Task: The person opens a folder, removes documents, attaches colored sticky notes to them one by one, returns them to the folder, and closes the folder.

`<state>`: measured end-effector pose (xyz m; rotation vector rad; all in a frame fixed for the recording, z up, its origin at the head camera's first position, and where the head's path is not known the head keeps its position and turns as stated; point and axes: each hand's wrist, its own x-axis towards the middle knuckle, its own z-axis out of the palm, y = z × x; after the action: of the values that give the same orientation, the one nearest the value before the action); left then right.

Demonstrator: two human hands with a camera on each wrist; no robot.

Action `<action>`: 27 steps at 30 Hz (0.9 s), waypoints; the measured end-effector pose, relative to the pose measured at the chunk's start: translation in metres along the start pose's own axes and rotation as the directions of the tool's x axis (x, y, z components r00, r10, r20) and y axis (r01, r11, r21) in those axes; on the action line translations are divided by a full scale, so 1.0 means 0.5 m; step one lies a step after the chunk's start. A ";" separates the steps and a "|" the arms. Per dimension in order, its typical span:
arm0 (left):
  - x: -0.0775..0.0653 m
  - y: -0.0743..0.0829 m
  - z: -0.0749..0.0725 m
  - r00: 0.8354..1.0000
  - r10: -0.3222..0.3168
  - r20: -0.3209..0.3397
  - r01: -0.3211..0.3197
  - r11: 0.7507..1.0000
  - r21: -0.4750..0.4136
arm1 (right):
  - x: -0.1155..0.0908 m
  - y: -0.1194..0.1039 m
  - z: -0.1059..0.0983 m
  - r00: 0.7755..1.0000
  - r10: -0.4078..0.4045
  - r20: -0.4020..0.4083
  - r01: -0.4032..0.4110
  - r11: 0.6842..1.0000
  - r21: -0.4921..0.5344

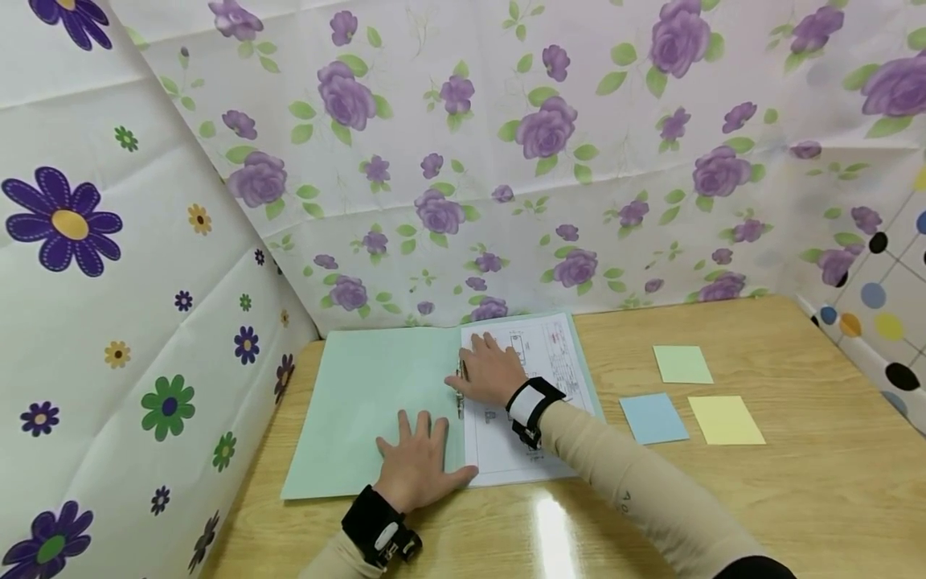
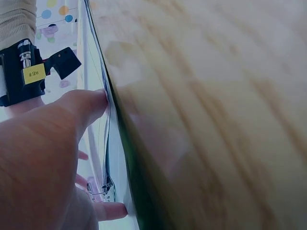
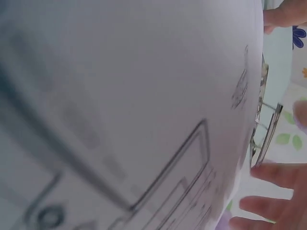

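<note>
A light green folder (image 1: 369, 386) lies spread on the wooden table, and sheets of paper (image 1: 506, 462) printed with line drawings cover its right side. At the fold stands a metal clip (image 1: 460, 404), whose thin bars rise above the paper in the right wrist view. My left hand (image 1: 415, 470) rests with fingers spread on the folder's lower left half, its thumb reaching to the paper's bottom corner. Over the upper part of the paper lies my right hand (image 1: 494, 371), fingers extended, thumb at the clip. Part of the clip is hidden by that hand.
Three square paper notes, green (image 1: 683, 364), blue (image 1: 654, 418) and yellow (image 1: 727, 420), lie on the table (image 1: 817, 490) right of the folder. A flowered sheet (image 1: 463, 161) hangs behind the table, with patterned sheets at both sides.
</note>
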<state>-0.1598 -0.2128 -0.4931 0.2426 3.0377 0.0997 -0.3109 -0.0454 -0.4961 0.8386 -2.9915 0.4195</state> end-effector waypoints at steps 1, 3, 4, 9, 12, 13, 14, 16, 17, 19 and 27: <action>0.000 0.000 0.000 1.000 0.001 0.003 -0.001 1.000 -0.003 | -0.002 0.004 -0.003 1.000 -0.002 -0.006 0.002 1.000 0.004; 0.000 0.001 -0.001 1.000 0.002 0.006 -0.002 1.000 -0.008 | -0.009 0.014 -0.011 1.000 -0.009 -0.024 0.009 1.000 0.002; 0.001 0.001 -0.001 1.000 0.000 0.009 0.000 1.000 -0.013 | -0.014 0.021 -0.014 0.999 -0.012 -0.031 0.012 1.000 -0.004; -0.001 0.001 0.000 1.000 -0.001 0.015 0.001 1.000 -0.018 | -0.047 0.075 -0.039 0.999 0.006 -0.046 -0.008 0.999 -0.034; -0.004 0.000 0.000 1.000 -0.001 0.005 0.001 1.000 -0.023 | -0.076 0.124 -0.055 0.997 0.045 -0.059 -0.047 0.998 -0.035; -0.005 0.002 0.001 1.000 0.001 -0.001 -0.001 1.000 -0.028 | -0.088 0.143 -0.060 0.996 0.058 -0.065 -0.061 0.997 -0.041; -0.004 0.003 0.002 1.000 -0.003 0.002 0.003 1.000 -0.029 | -0.100 0.162 -0.064 0.995 0.070 -0.076 -0.074 0.996 -0.044; -0.004 0.004 0.003 1.000 -0.008 0.004 0.008 1.000 -0.029 | -0.124 0.201 -0.072 0.991 0.091 -0.100 -0.096 0.994 -0.048; -0.004 0.004 0.004 1.000 -0.009 0.004 0.009 0.999 -0.032 | -0.137 0.218 -0.077 0.989 0.100 -0.112 -0.106 0.993 -0.052; -0.004 0.004 0.005 1.000 -0.008 0.000 0.008 0.999 -0.031 | -0.161 0.251 -0.085 0.985 0.109 -0.137 -0.119 0.991 -0.060; 0.002 0.005 0.003 1.000 0.007 -0.004 -0.007 0.999 -0.034 | -0.226 0.317 -0.112 0.972 0.113 -0.207 -0.129 0.989 -0.066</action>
<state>-0.1604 -0.2099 -0.4945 0.2503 3.0363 0.1516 -0.2989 0.1567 -0.4910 0.5715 -2.8569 0.3609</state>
